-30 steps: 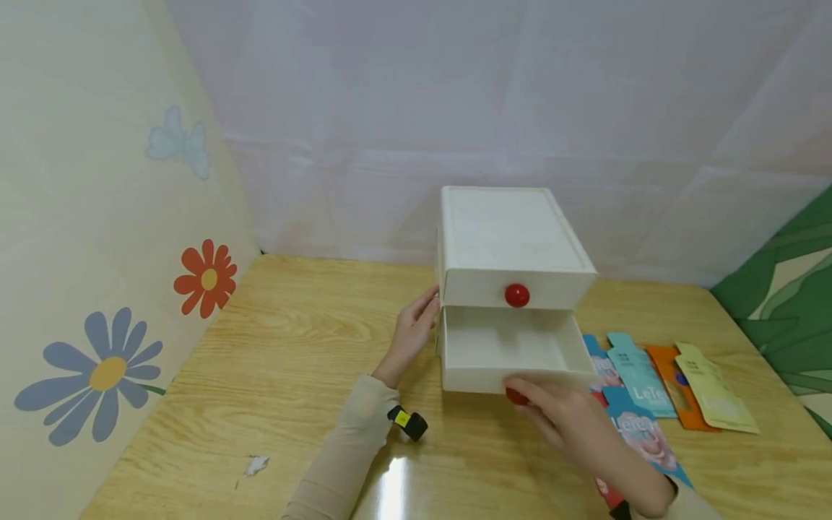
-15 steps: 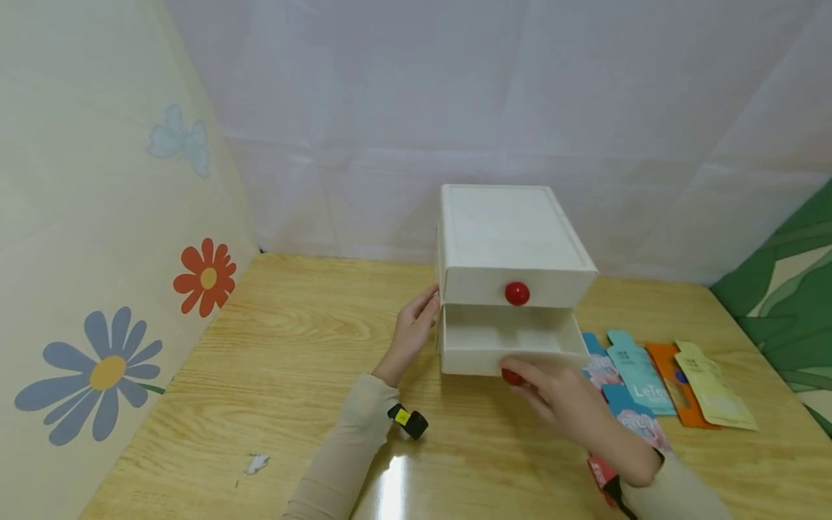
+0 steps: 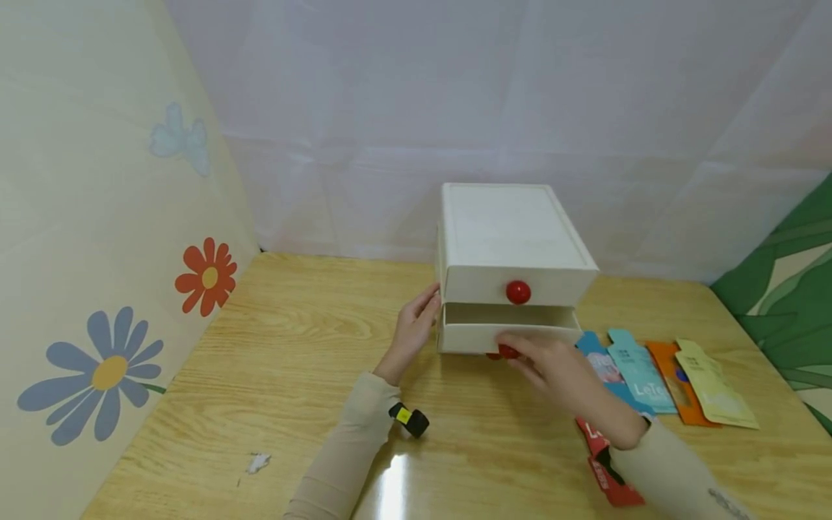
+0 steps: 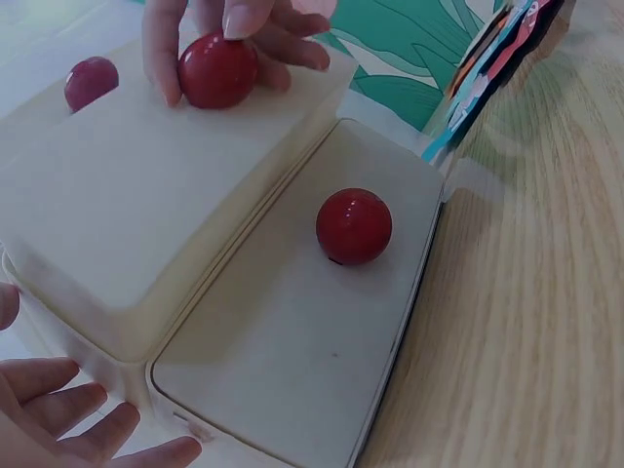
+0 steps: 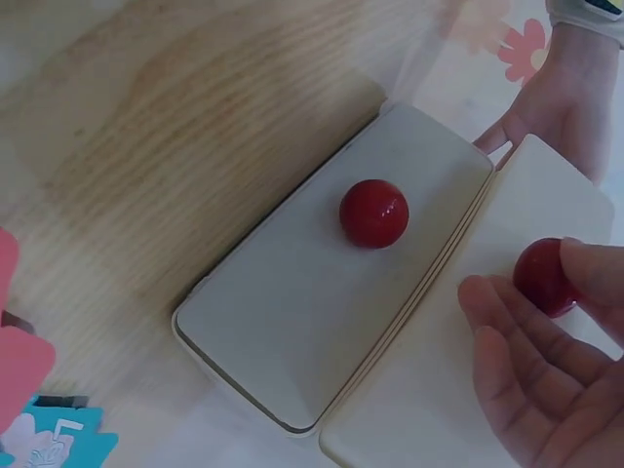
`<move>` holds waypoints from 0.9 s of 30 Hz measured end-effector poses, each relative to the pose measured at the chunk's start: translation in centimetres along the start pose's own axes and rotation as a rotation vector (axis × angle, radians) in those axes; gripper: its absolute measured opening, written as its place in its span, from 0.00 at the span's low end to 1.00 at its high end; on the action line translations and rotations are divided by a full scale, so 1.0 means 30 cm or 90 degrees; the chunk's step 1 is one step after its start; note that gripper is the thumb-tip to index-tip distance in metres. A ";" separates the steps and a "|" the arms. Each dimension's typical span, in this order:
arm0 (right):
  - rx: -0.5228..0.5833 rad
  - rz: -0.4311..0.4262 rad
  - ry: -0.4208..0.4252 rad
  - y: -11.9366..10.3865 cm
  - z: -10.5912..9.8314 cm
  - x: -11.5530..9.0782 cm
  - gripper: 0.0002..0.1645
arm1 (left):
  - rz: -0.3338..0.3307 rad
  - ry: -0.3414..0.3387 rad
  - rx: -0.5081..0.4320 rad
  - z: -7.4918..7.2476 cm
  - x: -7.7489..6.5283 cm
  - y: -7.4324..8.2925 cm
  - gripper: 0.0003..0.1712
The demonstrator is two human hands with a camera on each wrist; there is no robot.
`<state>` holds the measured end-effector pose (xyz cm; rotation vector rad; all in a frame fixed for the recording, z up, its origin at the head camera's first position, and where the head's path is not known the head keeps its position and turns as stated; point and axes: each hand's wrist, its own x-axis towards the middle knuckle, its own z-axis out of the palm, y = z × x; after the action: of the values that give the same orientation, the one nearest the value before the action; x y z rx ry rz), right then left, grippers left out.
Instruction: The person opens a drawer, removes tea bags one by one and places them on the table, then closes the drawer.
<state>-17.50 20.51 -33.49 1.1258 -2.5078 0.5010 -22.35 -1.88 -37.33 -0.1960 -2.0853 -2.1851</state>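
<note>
A white drawer cabinet [image 3: 507, 224] stands on the wooden table, each of its stacked drawers bearing a round red knob. Its middle drawer [image 3: 464, 338] sticks out part way, and the inside shows only as a narrow strip. My right hand [image 3: 562, 372] pinches that drawer's red knob [image 4: 216, 70] between thumb and fingers. Against the cabinet's left side my left hand [image 3: 414, 328] rests with fingers extended. Below, the bottom drawer [image 4: 263, 331] is closed, its knob [image 5: 374, 214] untouched. The top drawer's knob [image 3: 518, 292] is untouched too, its drawer closed.
Flat printed packets lie to the cabinet's right: a teal one [image 3: 643, 379], an orange one [image 3: 672, 375], a yellow one [image 3: 715, 386], blue ones and red ones [image 3: 611, 480] partly under the right forearm. A pale curtain [image 3: 364, 180] hangs behind the table.
The middle drawer has slid inward, away from me, with my right hand on its knob. More of the red packets now shows. My left hand has stayed at the cabinet's side.
</note>
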 end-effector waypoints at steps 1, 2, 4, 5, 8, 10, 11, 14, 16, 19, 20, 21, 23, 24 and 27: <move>-0.004 0.009 -0.007 0.003 -0.001 0.006 0.24 | 0.000 0.002 0.002 0.002 -0.004 0.012 0.21; -0.007 0.016 -0.014 0.007 -0.002 0.012 0.24 | -0.003 0.003 0.001 0.003 -0.010 0.027 0.21; -0.009 0.024 -0.022 0.015 -0.003 0.021 0.24 | -0.006 -0.001 0.002 0.005 -0.021 0.058 0.21; -0.011 0.023 -0.023 0.020 -0.003 0.026 0.24 | -0.004 -0.002 0.004 0.006 -0.022 0.060 0.21; -0.006 0.013 -0.020 0.034 0.000 0.036 0.24 | -0.001 -0.005 0.007 0.006 -0.023 0.063 0.21; 0.000 0.006 -0.012 0.042 0.004 0.041 0.24 | 0.000 -0.008 0.010 0.005 -0.025 0.064 0.21; 0.002 0.005 -0.011 0.046 0.006 0.043 0.24 | 0.000 -0.010 0.010 0.005 -0.025 0.065 0.22; 0.001 0.010 -0.010 0.056 0.014 0.049 0.23 | -0.005 -0.011 0.009 0.004 -0.027 0.065 0.22; 0.000 0.017 -0.008 0.062 0.020 0.053 0.22 | -0.009 -0.010 0.008 0.004 -0.028 0.065 0.22; 0.007 0.022 0.005 0.070 0.028 0.058 0.20 | -0.012 -0.008 0.012 0.004 -0.029 0.064 0.22; 0.011 0.023 0.010 0.072 0.030 0.059 0.20 | -0.012 -0.009 0.014 0.005 -0.030 0.063 0.22; 0.015 0.022 0.015 0.073 0.032 0.060 0.19 | -0.011 -0.010 0.014 0.005 -0.030 0.063 0.22; 0.020 0.019 0.023 0.076 0.035 0.061 0.19 | -0.012 -0.010 0.016 0.005 -0.030 0.064 0.22; 0.023 0.018 0.026 0.077 0.037 0.062 0.19 | -0.014 -0.010 0.014 0.004 -0.030 0.064 0.22; 0.029 0.017 0.029 0.077 0.040 0.064 0.18 | -0.017 -0.011 0.013 0.002 -0.029 0.066 0.22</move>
<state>-20.66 20.16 -34.10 1.0864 -2.4870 0.5865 -21.14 -1.93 -35.51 -0.1869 -2.1304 -2.1838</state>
